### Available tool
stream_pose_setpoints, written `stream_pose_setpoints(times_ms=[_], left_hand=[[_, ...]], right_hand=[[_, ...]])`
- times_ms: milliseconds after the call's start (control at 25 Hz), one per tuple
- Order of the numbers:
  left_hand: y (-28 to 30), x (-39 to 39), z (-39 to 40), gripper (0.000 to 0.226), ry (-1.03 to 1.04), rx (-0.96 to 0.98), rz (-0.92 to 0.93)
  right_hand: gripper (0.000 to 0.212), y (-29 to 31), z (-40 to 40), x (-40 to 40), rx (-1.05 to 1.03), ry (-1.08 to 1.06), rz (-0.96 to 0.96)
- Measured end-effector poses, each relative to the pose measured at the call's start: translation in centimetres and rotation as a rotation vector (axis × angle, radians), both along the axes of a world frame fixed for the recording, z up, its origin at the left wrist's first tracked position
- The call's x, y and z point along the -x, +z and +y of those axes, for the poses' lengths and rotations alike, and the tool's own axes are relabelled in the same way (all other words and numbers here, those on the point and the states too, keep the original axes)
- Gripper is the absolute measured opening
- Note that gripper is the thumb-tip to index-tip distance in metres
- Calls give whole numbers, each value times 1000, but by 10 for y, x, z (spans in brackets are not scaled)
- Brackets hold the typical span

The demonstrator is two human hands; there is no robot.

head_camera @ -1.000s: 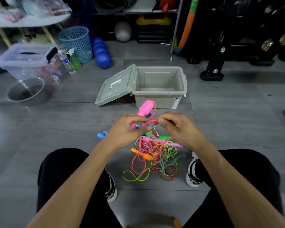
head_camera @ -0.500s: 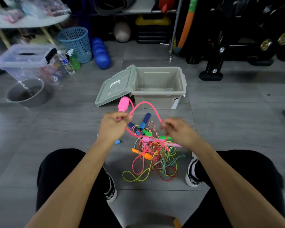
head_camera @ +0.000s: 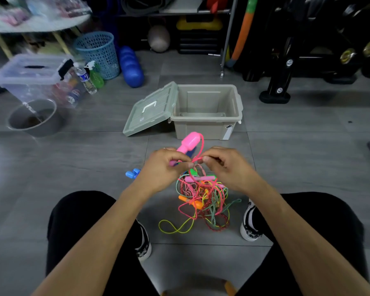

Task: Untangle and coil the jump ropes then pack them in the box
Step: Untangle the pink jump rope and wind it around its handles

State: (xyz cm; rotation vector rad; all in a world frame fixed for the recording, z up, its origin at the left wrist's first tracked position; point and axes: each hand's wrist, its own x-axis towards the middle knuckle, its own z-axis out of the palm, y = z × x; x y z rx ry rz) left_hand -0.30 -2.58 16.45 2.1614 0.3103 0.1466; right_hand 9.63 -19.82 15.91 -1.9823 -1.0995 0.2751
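Coiling step: left hand [head_camera: 165, 167] grips the pink handle [head_camera: 188, 143], right hand [head_camera: 224, 165] pinches its pink cord [head_camera: 198, 160] above the floor tangle [head_camera: 203, 197]; next, another loop, box [head_camera: 207, 112] empty

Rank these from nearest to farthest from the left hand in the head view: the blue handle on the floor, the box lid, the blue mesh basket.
From the left hand:
1. Blue handle, on the floor just to its left.
2. Box lid, ahead, leaning against the open box.
3. Blue mesh basket, far ahead and left, near the shelving.
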Motion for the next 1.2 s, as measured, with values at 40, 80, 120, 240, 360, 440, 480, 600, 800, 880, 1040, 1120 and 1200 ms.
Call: stream_pose_setpoints(times_ms=[40, 80, 120, 240, 360, 440, 480, 600, 800, 880, 1040, 1120, 1200], left_hand=[[2, -1, -1, 12, 18, 5, -15], [4, -2, -2, 17, 53, 31, -32], [8, -3, -2, 19, 99, 108, -59], [17, -4, 2, 17, 269, 403, -169], [16, -2, 8, 12, 403, 395, -176], [10, -1, 15, 13, 443, 223, -26], [5, -1, 20, 14, 449, 121, 97], [-7, 2, 29, 9, 372, -140, 466], [2, 3, 17, 19, 171, -115, 339], [4, 3, 11, 27, 56, 55, 188], [6, 2, -3, 8, 38, 93, 3], [10, 0, -4, 8, 129, 180, -54], [17, -1, 1, 12, 266, 397, -118]], right_hand=[[19, -1, -1, 0, 3, -9, 32], [18, -1, -1, -1, 23, -3, 100], [18, -3, -1, -2, 58, 15, 203], [18, -21, -5, -7, 298, 111, 434], [21, -39, -9, -12, 460, 61, 290], [23, -33, -6, -12, 290, -64, 254], [22, -23, -4, -12, 149, -132, 227], [20, 12, -5, -11, -230, -256, 176], [17, 21, -1, -1, -85, -123, 82], [17, 17, 4, 0, -52, -83, 41], [17, 13, 3, 1, -95, -63, 76], [17, 8, 2, -1, -41, -41, 225], [22, -7, -2, -7, 185, 8, 298]])
